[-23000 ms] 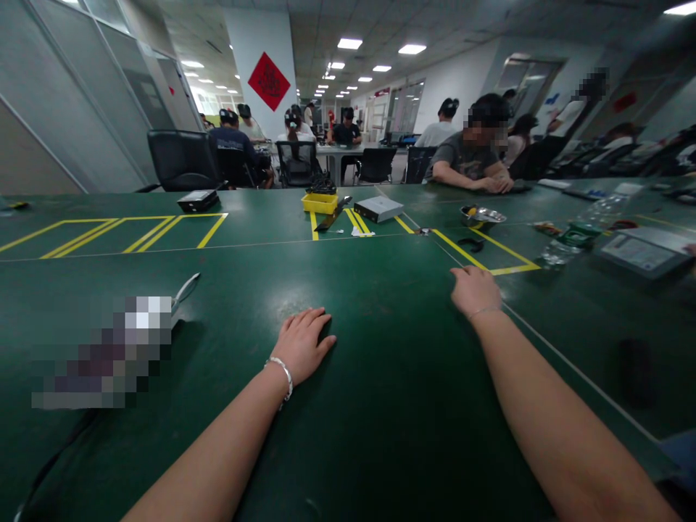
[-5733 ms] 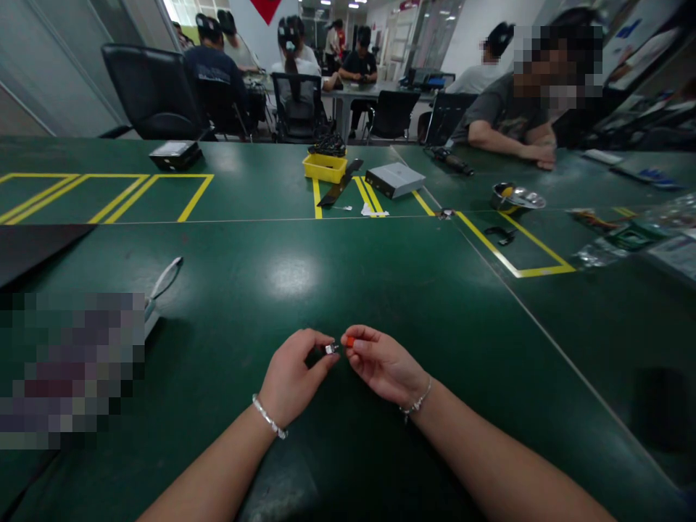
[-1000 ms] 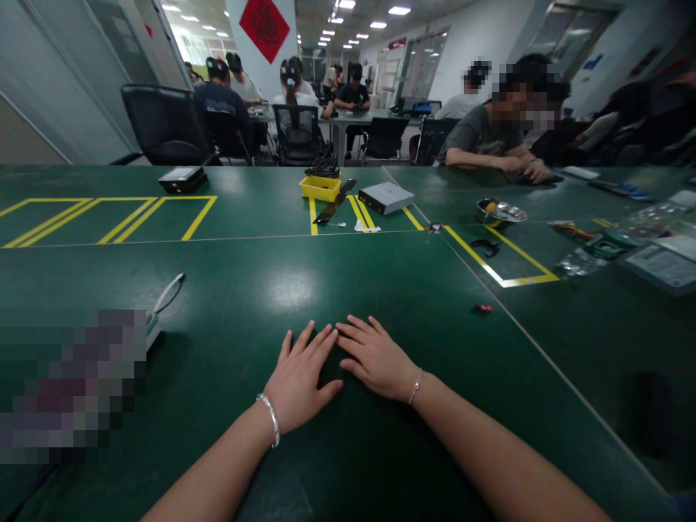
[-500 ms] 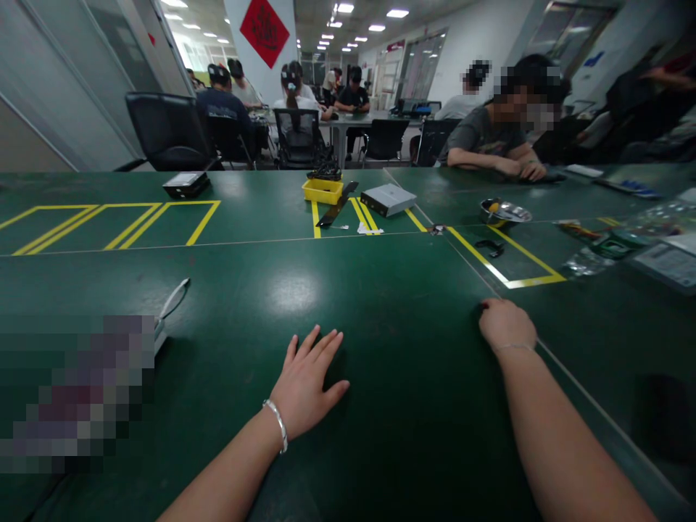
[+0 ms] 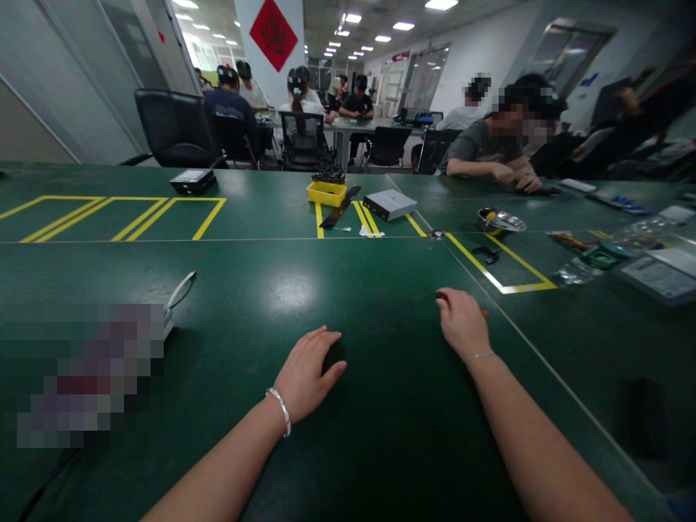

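Note:
My left hand (image 5: pixel 306 377) rests low over the green table (image 5: pixel 380 435), palm down, thumb apart from the fingers and nothing in it. To its right, my right hand (image 5: pixel 464 323) is closed around a small thing mostly hidden by the fingers. A dark end (image 5: pixel 441 295) of it pokes out by the thumb, and a small red-orange bit (image 5: pixel 484 312) shows at the hand's other side. Its kind cannot be made out. Beyond the right hand lies a black curved piece (image 5: pixel 486 254) inside a yellow tape outline (image 5: pixel 530 288).
Farther back are a yellow bin (image 5: pixel 326 194) with black cables, a grey box (image 5: pixel 389 204), a metal bowl (image 5: pixel 503 220) and a black box (image 5: pixel 192 181). A plastic bottle (image 5: pixel 592 262) lies at right. A blurred-out object (image 5: pixel 103 370) with a white cable is at left. Another person (image 5: pixel 483 148) sits across.
My right hand has moved left, toward my left hand, and turned, so the dark and red-orange bits now show. My left hand's fingers have drawn closer together. The view has shifted slightly.

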The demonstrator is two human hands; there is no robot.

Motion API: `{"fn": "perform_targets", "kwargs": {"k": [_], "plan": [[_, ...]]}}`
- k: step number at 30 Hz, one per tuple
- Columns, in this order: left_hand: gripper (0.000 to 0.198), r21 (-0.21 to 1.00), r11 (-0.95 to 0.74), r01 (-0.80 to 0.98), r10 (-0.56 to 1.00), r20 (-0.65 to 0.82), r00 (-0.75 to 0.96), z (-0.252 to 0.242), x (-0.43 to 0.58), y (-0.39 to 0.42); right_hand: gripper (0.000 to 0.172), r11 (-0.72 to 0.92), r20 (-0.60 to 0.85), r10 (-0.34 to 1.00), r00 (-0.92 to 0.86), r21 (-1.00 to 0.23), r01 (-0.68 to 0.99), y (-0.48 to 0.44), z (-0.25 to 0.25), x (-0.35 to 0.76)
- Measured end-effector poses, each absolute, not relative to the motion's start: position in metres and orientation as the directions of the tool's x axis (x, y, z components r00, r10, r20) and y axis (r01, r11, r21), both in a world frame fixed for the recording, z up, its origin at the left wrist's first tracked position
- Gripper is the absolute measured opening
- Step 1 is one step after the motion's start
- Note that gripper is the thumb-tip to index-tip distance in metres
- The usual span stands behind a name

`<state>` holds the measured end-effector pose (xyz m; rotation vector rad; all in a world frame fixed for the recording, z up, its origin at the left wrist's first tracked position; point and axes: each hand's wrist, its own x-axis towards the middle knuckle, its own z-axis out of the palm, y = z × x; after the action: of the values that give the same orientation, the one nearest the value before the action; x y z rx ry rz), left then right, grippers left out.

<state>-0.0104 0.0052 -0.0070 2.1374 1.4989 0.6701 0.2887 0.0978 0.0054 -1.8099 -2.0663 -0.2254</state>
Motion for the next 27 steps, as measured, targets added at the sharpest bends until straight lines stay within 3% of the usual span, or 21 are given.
{"fn": "perform_targets", "kwargs": {"k": [5, 9, 12, 14, 17, 19, 21, 24, 27], "plan": [[0.038, 0.878, -0.149, 0.455, 0.968, 0.035, 0.249, -0.004, -0.005, 0.003, 0.018, 0.692, 0.487, 0.672, -0.558, -0.146, 0.707, 0.054, 0.007, 0.196], [0.023, 0.945, -0.052, 0.322, 0.97, -0.028, 0.241, -0.004, -0.001, 0.001, 0.021, 0.843, 0.521, 0.51, -0.685, -0.143, 0.519, 0.031, 0.002, 0.156], [0.022, 0.975, -0.001, 0.221, 0.978, -0.045, 0.203, -0.004, -0.001, 0.001, 0.031, 0.868, 0.534, 0.464, -0.707, -0.116, 0.483, 0.038, 0.005, 0.163], [0.024, 0.994, 0.058, 0.097, 0.982, -0.074, 0.174, -0.004, -0.003, 0.003, 0.041, 0.783, 0.529, 0.558, -0.639, -0.08, 0.617, 0.052, 0.01, 0.183], [0.024, 0.988, 0.133, -0.084, 0.988, -0.126, 0.085, -0.003, -0.008, 0.008, 0.049, 0.322, 0.51, 0.824, -0.245, -0.066, 0.945, 0.078, 0.011, 0.232], [0.024, 0.962, 0.158, -0.221, 0.987, -0.158, 0.018, -0.003, -0.012, 0.012, 0.051, -0.024, 0.434, 0.9, 0.052, -0.07, 0.997, 0.093, 0.005, 0.268], [0.024, 0.917, 0.192, -0.349, 0.978, -0.21, -0.014, -0.003, -0.015, 0.015, 0.052, -0.231, 0.297, 0.925, 0.238, -0.058, 0.971, 0.104, -0.004, 0.301], [0.026, 0.852, 0.222, -0.473, 0.963, -0.269, -0.032, -0.001, -0.019, 0.017, 0.05, -0.336, 0.083, 0.937, 0.338, -0.038, 0.941, 0.112, -0.014, 0.329], [0.026, 0.814, 0.218, -0.538, 0.958, -0.283, -0.04, 0.001, -0.021, 0.017, 0.045, -0.307, 0.012, 0.952, 0.307, -0.023, 0.952, 0.114, -0.015, 0.333]]}}
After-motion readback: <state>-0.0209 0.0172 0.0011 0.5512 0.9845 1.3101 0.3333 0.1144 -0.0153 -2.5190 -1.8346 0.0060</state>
